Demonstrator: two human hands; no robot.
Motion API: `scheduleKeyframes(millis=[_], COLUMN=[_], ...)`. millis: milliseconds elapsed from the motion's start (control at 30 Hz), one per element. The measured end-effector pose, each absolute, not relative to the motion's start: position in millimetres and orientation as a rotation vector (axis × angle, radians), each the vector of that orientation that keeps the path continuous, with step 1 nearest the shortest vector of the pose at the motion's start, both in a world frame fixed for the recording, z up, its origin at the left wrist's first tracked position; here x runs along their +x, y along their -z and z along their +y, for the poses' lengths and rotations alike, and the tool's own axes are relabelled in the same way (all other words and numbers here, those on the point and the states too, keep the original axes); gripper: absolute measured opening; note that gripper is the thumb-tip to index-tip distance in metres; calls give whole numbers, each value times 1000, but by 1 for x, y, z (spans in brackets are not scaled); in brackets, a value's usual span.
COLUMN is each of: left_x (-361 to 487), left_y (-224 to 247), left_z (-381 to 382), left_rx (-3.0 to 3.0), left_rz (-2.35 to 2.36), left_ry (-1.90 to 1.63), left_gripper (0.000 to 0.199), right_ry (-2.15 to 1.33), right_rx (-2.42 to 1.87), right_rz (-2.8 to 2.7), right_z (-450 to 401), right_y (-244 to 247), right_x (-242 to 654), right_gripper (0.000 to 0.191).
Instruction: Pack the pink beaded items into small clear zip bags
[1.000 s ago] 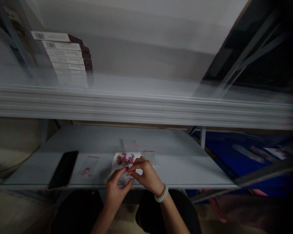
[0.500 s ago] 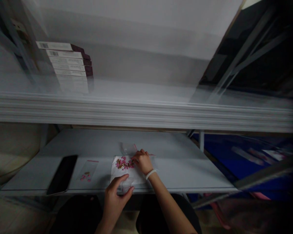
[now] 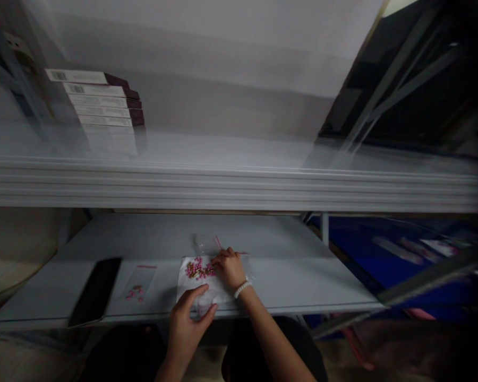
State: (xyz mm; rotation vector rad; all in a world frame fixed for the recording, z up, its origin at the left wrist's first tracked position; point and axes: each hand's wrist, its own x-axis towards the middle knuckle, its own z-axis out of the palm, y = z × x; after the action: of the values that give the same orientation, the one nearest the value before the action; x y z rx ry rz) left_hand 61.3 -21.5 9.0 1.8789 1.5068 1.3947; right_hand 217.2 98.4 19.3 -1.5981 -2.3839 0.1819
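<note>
Along the front of the grey shelf (image 3: 295,278), left hand (image 3: 183,322) half open, thumb and fingers around a clear plastic bag (image 3: 205,303); right hand (image 3: 231,270) curled, fingertips at loose beads (image 3: 196,268), cannot tell if gripping any. Shelf, left to right: dark flat device (image 3: 95,292), zip bag (image 3: 145,277) with pink pieces, white sheet (image 3: 184,289). Blue surface (image 3: 352,246) far right. Beads on sheet, just left of right fingertips, beyond left hand.

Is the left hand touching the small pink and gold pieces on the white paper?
No, the right hand is at those pieces; the left hand holds a clear plastic bag.
</note>
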Motion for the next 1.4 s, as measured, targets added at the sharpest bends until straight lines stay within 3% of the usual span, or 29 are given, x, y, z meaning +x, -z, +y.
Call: scheduleKeyframes(millis=[333, 567, 767, 1200, 1400], left_x=[62, 61, 65, 57, 35], left_y=[-14, -15, -11, -14, -21], left_z=[-21, -16, -13, -17, -24], left_rx=[1912, 1928, 1891, 1674, 1338], left_rz=[1525, 1539, 1559, 1476, 1282], left_ry=[-1430, -1452, -1477, -1474, -1407], left_gripper=[28, 28, 32, 37, 24], right_ry=[-253, -707, -916, -882, -788], right_rx=[-1613, -1081, -1047, -1239, -1248], right_rz=[-2325, -1863, -1865, -1805, -1853], right_z=[103, 47, 20, -5, -7], right_y=[-30, -65, -77, -78, -81], right_x=[210, 214, 214, 204, 213], right_gripper=[14, 10, 9, 18, 14])
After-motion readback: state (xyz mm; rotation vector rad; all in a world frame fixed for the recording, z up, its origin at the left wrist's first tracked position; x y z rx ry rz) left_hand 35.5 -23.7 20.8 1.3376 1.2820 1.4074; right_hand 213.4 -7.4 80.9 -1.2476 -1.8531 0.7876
